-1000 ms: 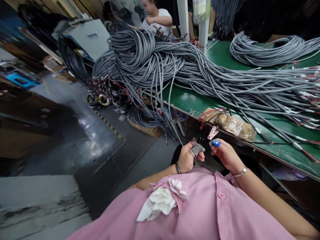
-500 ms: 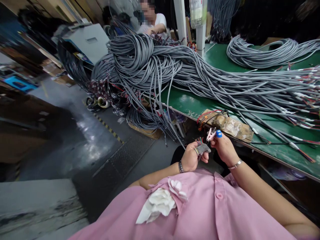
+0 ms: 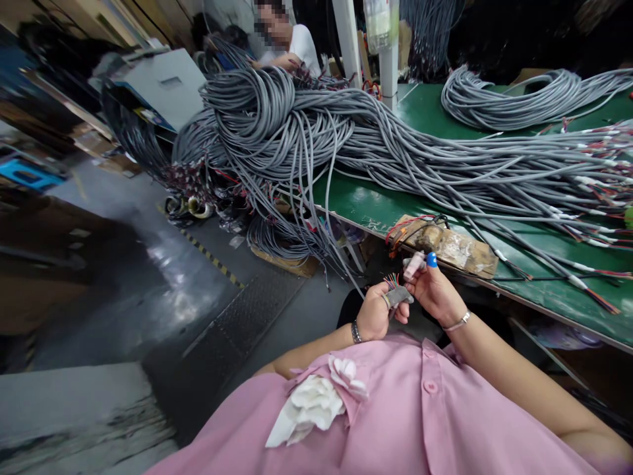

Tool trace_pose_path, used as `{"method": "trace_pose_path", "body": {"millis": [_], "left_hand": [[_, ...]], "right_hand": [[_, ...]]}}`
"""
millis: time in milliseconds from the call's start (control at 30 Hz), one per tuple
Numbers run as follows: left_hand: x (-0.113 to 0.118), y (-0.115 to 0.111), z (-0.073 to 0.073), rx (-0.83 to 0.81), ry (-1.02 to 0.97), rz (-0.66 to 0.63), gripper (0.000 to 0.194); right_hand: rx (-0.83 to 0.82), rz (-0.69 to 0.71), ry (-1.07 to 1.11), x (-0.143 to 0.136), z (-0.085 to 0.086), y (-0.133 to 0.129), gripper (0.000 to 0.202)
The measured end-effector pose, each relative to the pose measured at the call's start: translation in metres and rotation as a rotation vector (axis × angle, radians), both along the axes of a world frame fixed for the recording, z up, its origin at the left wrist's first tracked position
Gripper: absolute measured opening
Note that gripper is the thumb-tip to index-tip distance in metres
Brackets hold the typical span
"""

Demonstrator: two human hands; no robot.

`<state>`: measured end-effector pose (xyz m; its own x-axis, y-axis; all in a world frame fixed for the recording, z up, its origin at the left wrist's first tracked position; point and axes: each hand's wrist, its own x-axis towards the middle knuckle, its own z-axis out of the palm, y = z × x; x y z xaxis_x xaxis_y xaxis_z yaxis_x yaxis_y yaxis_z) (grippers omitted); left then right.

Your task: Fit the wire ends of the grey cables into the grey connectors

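Observation:
My left hand (image 3: 374, 313) is closed around the end of a grey cable (image 3: 354, 282). A fan of thin coloured wires (image 3: 392, 280) sticks up out of its grip, and a grey covering (image 3: 398, 295) wraps the thumb. Close by on the right is my right hand (image 3: 432, 290), fingers curled in and a blue cap (image 3: 432, 259) on the thumb. Beside that cap is a blurred pale pink piece (image 3: 414, 264), maybe a wrapped fingertip. Whatever the right fingers pinch is too small or blurred to make out. Both hands are held just off the bench's front edge.
Piles of grey cables (image 3: 316, 142) lie along the green bench (image 3: 363, 203) and hang over its left end. A taped wooden block (image 3: 459, 247) with wires sits at the front edge. Another coil (image 3: 514, 99) lies behind. A person (image 3: 291, 46) works at the back.
My right hand has shifted slightly left, toward the wires, and the pink piece has turned and blurred. My left hand keeps its hold on the cable. The whole view has shifted a little.

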<state>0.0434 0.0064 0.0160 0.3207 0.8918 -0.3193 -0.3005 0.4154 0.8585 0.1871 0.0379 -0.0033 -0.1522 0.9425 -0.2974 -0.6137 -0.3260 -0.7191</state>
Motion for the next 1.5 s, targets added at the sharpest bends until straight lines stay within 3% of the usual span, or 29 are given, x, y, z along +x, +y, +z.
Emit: {"method": "trace_pose_path", "body": {"millis": [233,367,667,900,1067,1133,1267,1400,1500], "left_hand": [[-0.008,-0.009,0.000,0.076,0.037,0.000,0.034],[-0.010,-0.010,0.001,0.134,0.062,0.039,0.034],[-0.011,-0.009,-0.005,0.141,0.074,0.036,0.033],[-0.011,-0.011,-0.007,0.135,0.093,0.080,0.032],[-0.014,-0.010,0.000,0.167,0.048,0.170,0.031],[-0.015,-0.008,0.003,0.187,0.029,0.200,0.032],[-0.010,-0.003,0.002,0.195,0.030,0.199,0.030],[-0.006,-0.001,-0.006,0.207,0.048,0.172,0.027],[-0.005,0.000,-0.010,0.218,0.061,0.162,0.027]], "right_hand": [[0.001,0.122,-0.021,0.005,0.008,-0.001,0.057],[0.013,0.134,-0.060,0.005,0.017,-0.005,0.047],[0.086,0.311,-0.140,0.000,0.026,-0.029,0.031],[0.064,0.177,-0.157,-0.007,0.020,-0.034,0.024],[-0.097,-0.055,-0.080,0.002,0.005,-0.025,0.018],[-0.126,-0.020,-0.016,0.006,0.005,-0.019,0.025],[0.017,0.131,-0.071,0.006,0.015,-0.010,0.038],[0.206,-0.075,-0.428,0.001,0.015,-0.007,0.037],[0.161,-0.085,-0.353,-0.003,0.010,-0.004,0.043]]}}
